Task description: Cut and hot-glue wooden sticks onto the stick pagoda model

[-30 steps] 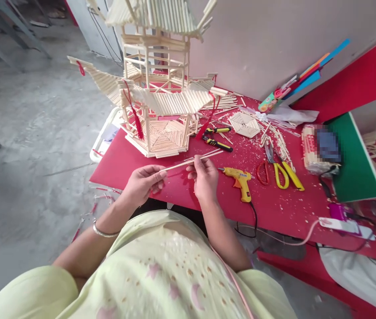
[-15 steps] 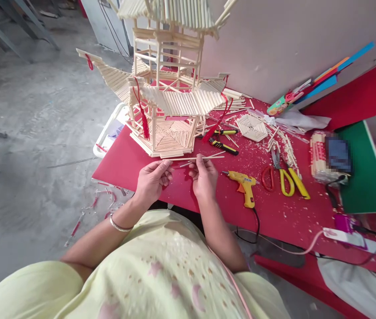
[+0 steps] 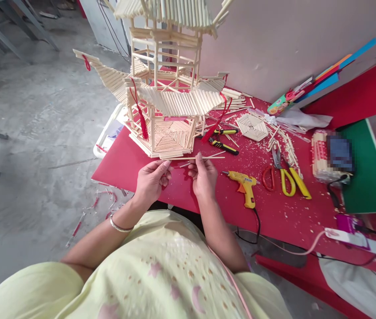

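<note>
A thin wooden stick (image 3: 183, 158) spans the gap between my hands, level along the front of a stick-built pagoda model (image 3: 174, 102). My left hand (image 3: 153, 179) pinches its left end between thumb and fingers. Thumb and fingers of my right hand (image 3: 204, 177) close on it farther along, and its right end pokes out past them. Other thin sticks lie at an angle on the red table (image 3: 121, 166) behind my right hand. The model has a hexagonal floor, pale stick roofs and red tassels (image 3: 143, 124) at its roof corners.
Right of my hands lie a yellow glue gun (image 3: 246, 185), scissors (image 3: 286, 177) and black-and-yellow pliers (image 3: 224, 146). Farther back are a hexagonal stick panel (image 3: 252, 127) and scattered sticks. A bundle of sticks (image 3: 319, 155) and a power strip (image 3: 352, 239) sit at the right.
Both hands keep their grip on the stick, almost unmoved. The view has shifted very slightly.
</note>
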### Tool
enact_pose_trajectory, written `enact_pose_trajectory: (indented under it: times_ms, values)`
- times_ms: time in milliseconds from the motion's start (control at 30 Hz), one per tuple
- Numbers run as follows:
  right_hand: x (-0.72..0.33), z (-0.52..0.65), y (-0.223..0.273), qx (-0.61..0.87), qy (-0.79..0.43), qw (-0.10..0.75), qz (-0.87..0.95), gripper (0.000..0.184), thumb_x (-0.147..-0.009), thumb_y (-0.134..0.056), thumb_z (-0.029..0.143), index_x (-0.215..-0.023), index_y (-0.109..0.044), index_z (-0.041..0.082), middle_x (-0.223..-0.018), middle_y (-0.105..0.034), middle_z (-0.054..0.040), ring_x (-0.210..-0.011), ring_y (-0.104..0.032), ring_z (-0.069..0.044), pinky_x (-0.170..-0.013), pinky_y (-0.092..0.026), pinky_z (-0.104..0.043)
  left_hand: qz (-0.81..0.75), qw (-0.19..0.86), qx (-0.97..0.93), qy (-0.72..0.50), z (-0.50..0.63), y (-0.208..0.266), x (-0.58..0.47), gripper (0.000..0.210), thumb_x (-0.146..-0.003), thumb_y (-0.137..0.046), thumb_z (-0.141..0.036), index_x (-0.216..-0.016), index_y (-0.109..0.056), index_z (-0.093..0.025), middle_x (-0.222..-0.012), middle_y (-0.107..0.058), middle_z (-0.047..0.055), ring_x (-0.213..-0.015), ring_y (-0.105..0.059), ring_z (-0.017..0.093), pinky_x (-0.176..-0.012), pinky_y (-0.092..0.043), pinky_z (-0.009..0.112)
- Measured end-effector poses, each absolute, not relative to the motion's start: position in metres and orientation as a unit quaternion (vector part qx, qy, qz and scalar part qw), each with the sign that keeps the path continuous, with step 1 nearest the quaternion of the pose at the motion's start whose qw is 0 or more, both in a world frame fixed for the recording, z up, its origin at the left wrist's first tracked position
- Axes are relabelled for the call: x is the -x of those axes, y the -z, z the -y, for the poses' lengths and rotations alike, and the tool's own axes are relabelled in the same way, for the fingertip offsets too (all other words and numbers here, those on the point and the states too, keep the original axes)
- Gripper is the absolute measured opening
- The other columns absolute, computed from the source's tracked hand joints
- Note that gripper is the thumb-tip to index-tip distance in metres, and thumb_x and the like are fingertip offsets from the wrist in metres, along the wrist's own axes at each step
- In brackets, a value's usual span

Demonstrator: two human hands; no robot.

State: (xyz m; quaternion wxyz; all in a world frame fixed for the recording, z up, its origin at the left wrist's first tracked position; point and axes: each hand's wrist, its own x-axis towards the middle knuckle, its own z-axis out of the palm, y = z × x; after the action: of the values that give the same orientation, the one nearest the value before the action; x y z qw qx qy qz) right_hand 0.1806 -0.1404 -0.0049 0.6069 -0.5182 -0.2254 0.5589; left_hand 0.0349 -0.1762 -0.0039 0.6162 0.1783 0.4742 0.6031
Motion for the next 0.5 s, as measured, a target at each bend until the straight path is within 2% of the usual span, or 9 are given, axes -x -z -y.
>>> enact_pose_trajectory:
  times_ms: [500]
  values:
    - [-0.1803, 0.1382, 0.0057, 0.525, -0.541, 0.609, 0.249, 0.047, -0.072, -0.089, 0.058, -0.078, -0.063, 0.021, -0.070, -0.069, 0.0039, -0.053, -0.059, -0.007, -0.043, -0.046, -0.016, -0.471, 0.614, -0.182, -0.606, 0.1746, 0.0027, -0.0354, 0.040, -0.066, -0.097, -0.043, -0.080, -0.074, -0.013, -0.073, -0.071, 0.004, -0.049, -0.055, 0.007, -0.039, -0.039, 0.018]
